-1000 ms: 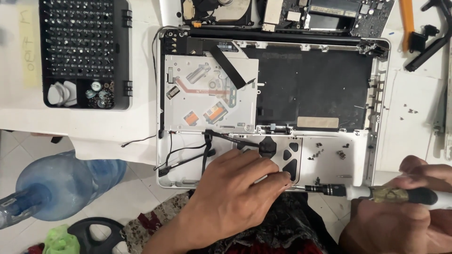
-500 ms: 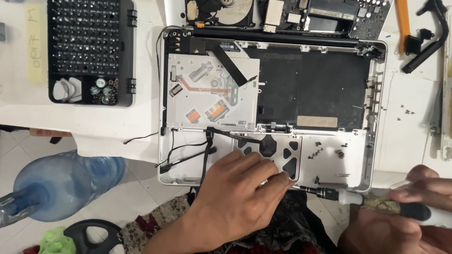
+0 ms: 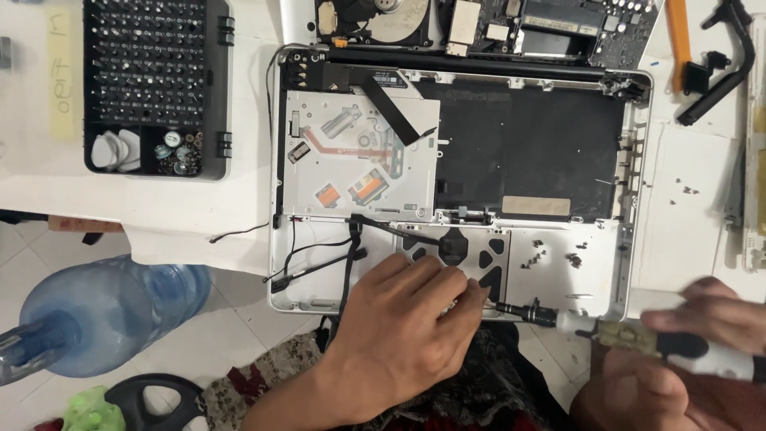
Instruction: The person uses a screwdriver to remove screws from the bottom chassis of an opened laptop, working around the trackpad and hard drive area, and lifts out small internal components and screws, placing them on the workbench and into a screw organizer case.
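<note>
the right hand (image 3: 686, 351) sits nearest, low at the right edge, its fingers (image 3: 702, 313) clenched round the white and black handle of a screwdriver (image 3: 638, 334) that lies almost level, its dark tip pointing left toward the front edge of the opened laptop shell (image 3: 630, 263). the driver looks light and stiff, best held at the thick handle, where it is held now; the thin shaft would likely slip if pressed off-axis. the left hand (image 3: 399, 339) rests palm down on the shell's front edge, fingers curled at the trackpad underside (image 3: 479, 251), pressing rather than grasping anything. the shell lies on the white table (image 3: 199, 215), partly overhanging it; it looks thin and rigid, its loose black cables (image 3: 319, 255) and ribbon fragile, so the rim seems the safest hold. tiny screws (image 3: 550, 257) lie scattered inside. farther off sit the silver optical drive (image 3: 351, 160), the bit case (image 3: 148, 80) and bare circuit boards (image 3: 558, 20). a blue water bottle (image 3: 104, 311) stands on the floor at left.
</note>
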